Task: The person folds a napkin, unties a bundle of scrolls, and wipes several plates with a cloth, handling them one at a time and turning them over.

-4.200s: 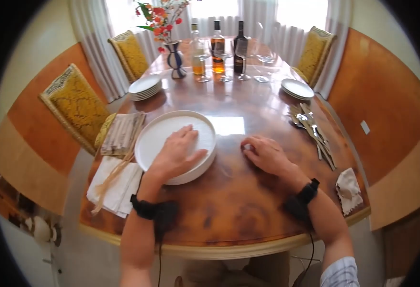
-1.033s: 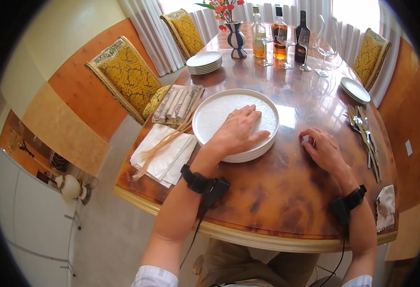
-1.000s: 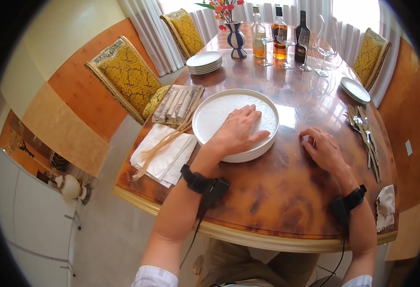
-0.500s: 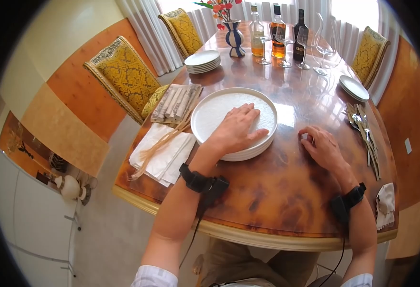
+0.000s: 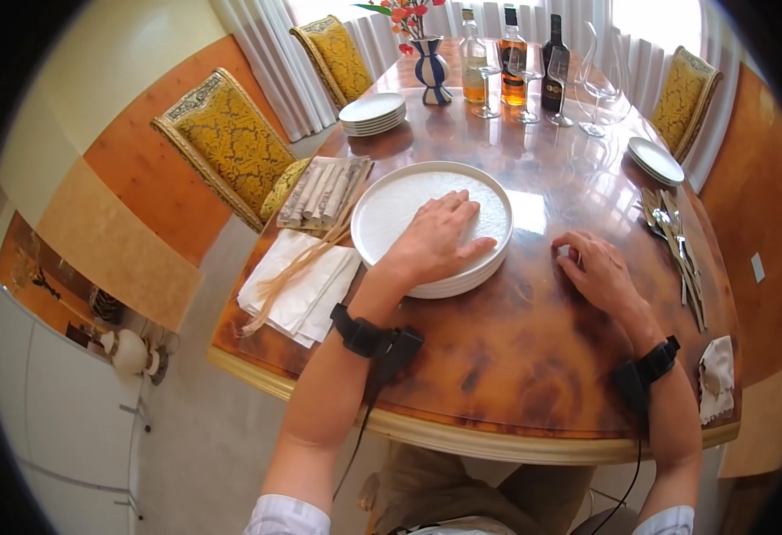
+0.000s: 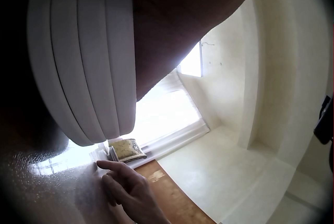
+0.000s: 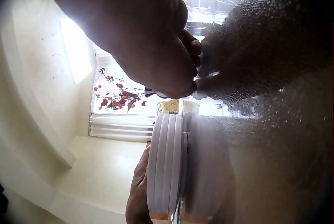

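My left hand [image 5: 440, 236] lies on the top plate of a stack of large white plates [image 5: 386, 201], fingers stretched across its face and thumb out toward the right rim. In the left wrist view the stacked plates [image 6: 88, 78] show their pale side walls, edge on. My right hand [image 5: 594, 267] rests on the glossy wooden table to the right of the stack, its fingers loosely bent with nothing in them. The right wrist view has that hand's fingertips [image 7: 195, 59] down at the tabletop, and the plate stack [image 7: 164, 177] beyond it.
Left of the plates lie white napkins [image 5: 306, 303] under straw-coloured strands and rolled patterned napkins [image 5: 324, 192]. Small plates [image 5: 373, 109] stand behind; more plates [image 5: 655, 159] and cutlery [image 5: 676, 241] are at right, near a folded cloth [image 5: 717, 379]. Bottles [image 5: 513, 62], wine glasses [image 5: 596, 85] and a vase [image 5: 433, 71] stand farther back.
Since the earliest frame the head view has turned left, so the table appears farther right. Over the last second it shifts only slightly; both hands keep their places.
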### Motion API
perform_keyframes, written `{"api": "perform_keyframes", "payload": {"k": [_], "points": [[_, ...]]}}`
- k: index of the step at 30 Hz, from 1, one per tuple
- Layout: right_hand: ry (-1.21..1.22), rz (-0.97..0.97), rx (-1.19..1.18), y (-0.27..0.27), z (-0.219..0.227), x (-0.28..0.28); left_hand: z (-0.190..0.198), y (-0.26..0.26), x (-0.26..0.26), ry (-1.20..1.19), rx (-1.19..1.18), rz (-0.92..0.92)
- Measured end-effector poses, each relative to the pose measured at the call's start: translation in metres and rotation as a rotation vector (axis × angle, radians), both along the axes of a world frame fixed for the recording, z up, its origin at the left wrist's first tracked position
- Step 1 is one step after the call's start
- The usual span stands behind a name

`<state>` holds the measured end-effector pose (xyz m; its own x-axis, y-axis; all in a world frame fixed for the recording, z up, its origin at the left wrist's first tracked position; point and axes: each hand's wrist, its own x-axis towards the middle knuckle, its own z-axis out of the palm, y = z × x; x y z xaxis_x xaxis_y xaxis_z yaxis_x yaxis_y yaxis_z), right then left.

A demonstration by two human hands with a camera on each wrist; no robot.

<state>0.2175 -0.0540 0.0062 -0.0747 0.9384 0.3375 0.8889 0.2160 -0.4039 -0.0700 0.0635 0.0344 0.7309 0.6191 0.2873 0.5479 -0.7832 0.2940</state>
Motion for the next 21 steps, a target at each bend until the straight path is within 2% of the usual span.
{"api": "perform_keyframes", "payload": {"k": [21], "points": [[-0.012, -0.001, -0.013, -0.0003, 0.0018, -0.0005, 0.0006, -0.0012, 0.0003, 0.014, 0.004, 0.012]]}}
